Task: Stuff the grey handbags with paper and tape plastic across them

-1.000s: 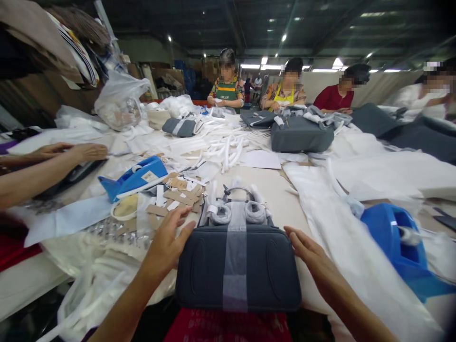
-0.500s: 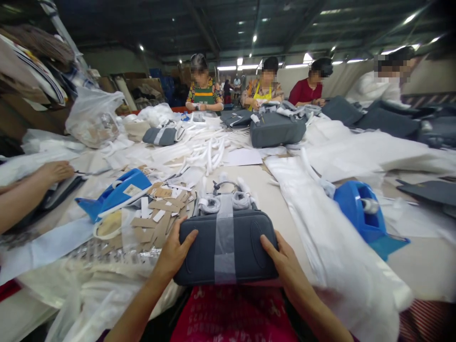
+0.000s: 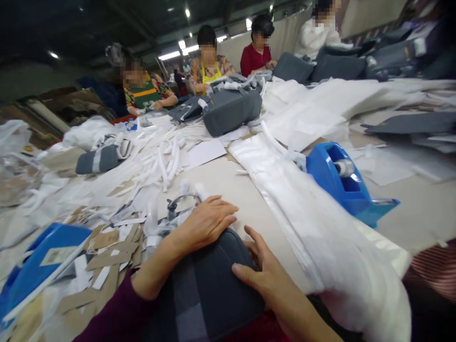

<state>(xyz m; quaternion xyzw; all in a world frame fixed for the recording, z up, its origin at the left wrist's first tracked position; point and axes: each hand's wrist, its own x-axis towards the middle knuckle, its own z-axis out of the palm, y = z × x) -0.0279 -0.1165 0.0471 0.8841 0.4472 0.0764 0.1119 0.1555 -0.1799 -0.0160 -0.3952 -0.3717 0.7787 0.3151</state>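
Note:
A dark grey padded bag (image 3: pixel 213 280) with a pale band across it lies at the near table edge, partly on my lap. My left hand (image 3: pixel 205 222) lies on the bag's far upper edge, fingers together and pressing down. My right hand (image 3: pixel 261 275) grips the bag's right side, thumb on top. The bag's metal ring and paper-wrapped handles (image 3: pixel 178 203) stick out just beyond my left hand.
A blue tape dispenser (image 3: pixel 342 183) stands at the right beside a long pile of white fabric (image 3: pixel 313 232). Another blue dispenser (image 3: pixel 39 261) and cardboard scraps (image 3: pixel 103 263) lie at the left. White strips (image 3: pixel 164 159) and more grey bags (image 3: pixel 231 111) sit farther back, where several people work.
The view has swung right and tilted. The bag has come closer to me. My left hand moved from the bag's left edge onto its top; my right hand stays on its right side.

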